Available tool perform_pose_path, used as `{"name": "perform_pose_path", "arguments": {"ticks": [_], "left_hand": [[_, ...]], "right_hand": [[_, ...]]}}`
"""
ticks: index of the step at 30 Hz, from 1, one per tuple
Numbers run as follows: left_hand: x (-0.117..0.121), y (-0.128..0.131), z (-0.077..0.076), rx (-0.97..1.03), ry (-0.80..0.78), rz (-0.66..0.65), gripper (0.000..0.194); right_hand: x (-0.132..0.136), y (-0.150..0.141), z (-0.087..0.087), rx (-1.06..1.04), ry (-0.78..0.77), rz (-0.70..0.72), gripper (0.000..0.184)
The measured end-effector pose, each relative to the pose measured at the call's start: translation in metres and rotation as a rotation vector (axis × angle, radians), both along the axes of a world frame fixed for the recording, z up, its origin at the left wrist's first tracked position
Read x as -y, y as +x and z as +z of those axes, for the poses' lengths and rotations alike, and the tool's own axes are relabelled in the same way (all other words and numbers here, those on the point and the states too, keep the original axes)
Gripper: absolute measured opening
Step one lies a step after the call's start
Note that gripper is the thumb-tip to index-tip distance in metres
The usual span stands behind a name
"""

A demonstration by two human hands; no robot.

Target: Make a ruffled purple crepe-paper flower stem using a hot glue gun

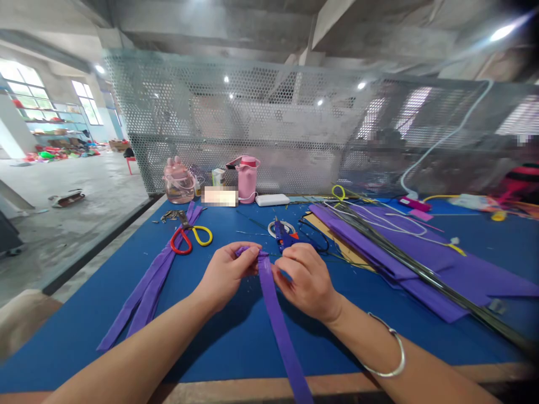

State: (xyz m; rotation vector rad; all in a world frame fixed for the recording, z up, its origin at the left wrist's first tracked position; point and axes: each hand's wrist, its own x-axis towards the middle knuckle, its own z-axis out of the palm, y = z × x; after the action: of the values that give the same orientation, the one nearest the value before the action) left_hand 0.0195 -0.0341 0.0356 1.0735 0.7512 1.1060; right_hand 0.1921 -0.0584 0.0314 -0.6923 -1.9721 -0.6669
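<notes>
A long purple fabric strip point(275, 317) hangs down over the front edge of the table. Its upper end is bunched and folded, pinched between the thumb and fingers of my left hand point(229, 272). Just right of the strip, my right hand point(309, 280) is closed with curled fingers, its fingertips right at the strip's edge. What those fingertips hold, if anything, is hidden. Beyond my hands lies a blue glue gun point(286, 238) beside a white ring-shaped roll point(273, 229). Scissors with red and yellow handles point(182, 244) rest on more purple strips point(147, 292) at the left.
Folded purple sheets point(446, 280) lie at the right, with long dark stems point(412, 261) and a white cable across them. A pink thermos point(247, 182), a pink-tinted jug point(179, 185) and a white power bank point(273, 200) stand along the back, before a perforated metal screen point(286, 123).
</notes>
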Motion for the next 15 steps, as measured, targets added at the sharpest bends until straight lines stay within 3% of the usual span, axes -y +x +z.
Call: {"name": "perform_pose_path", "arguments": {"ticks": [7,15], "left_hand": [[0.0023,0.0004,0.0034,-0.060,0.043,0.004,0.039],[0.0066,-0.0014,0.0011,-0.262,0.186,0.054,0.029]], "right_hand": [[0.0030,-0.0001,0.0032,0.027,-0.050,0.019,0.009],[0.0009,-0.0047,-0.0017,-0.241,-0.242,0.048,0.010]]}}
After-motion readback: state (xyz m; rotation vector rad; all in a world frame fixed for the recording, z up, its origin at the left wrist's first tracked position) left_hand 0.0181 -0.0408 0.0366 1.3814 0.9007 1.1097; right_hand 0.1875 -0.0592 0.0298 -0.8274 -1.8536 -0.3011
